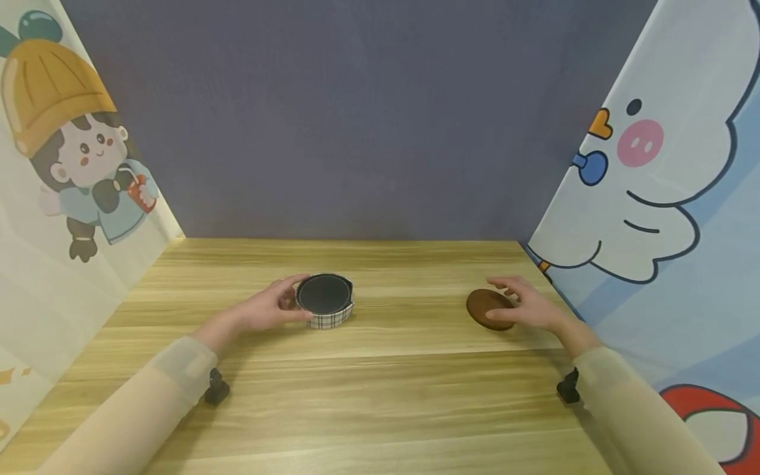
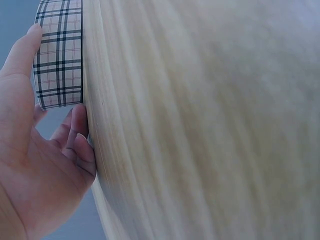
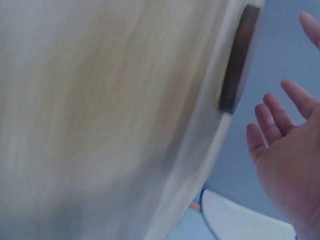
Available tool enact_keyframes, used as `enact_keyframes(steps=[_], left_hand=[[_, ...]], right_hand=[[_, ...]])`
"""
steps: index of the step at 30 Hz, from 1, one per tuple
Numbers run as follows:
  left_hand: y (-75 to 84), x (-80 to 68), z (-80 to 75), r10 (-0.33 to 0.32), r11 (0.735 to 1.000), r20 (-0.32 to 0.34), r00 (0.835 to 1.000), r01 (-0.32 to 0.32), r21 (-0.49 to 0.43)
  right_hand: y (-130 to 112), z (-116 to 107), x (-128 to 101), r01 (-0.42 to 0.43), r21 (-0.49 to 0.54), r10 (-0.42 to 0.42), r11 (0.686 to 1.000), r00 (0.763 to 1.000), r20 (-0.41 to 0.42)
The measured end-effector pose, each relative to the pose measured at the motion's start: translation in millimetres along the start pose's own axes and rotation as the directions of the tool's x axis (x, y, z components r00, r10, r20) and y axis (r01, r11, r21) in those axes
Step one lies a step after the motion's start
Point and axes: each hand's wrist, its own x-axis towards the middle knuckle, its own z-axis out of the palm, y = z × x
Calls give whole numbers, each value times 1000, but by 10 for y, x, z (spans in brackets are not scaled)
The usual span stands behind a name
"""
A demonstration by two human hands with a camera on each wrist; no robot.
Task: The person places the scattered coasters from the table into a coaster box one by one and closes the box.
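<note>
Left hand [image 1: 264, 309] grips the upright plaid tin [image 1: 326, 302]; right fingers [image 1: 515, 290] lie relaxed on the flat brown lid [image 1: 489, 309].

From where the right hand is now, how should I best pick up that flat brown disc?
Probably pinch the brown disc by opposite edges, coming from above. It lies flat on the table, so only its thin rim offers purchase; the right hand is beside it already.

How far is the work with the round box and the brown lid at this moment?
Done: nothing obvious; the plaid round box stands on the table with its dark inside showing. In hand: the left hand holds the box's side, and the right hand rests at the brown lid, which lies flat. Left: the lid and box are apart.
</note>
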Motion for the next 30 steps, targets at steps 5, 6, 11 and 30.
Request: enact_keyframes(steps=[5,6,11,30], left_hand=[[3,-4,1,0,1000,0,1000,0,4],[1,-3,1,1,1000,-1,1000,-1,3],[-3,-1,-2,-1,1000,-2,1000,1,4],[2,-9,-4,-6,1000,-2,1000,6,5]], right_hand=[[139,-44,-38,-70,-10,71,997,997,28],[150,-47,-40,-77,-14,77,997,996,33],[181,-45,-21,-93,-64,97,994,993,61],[121,47,135,-110,-204,131,973,987,94]])
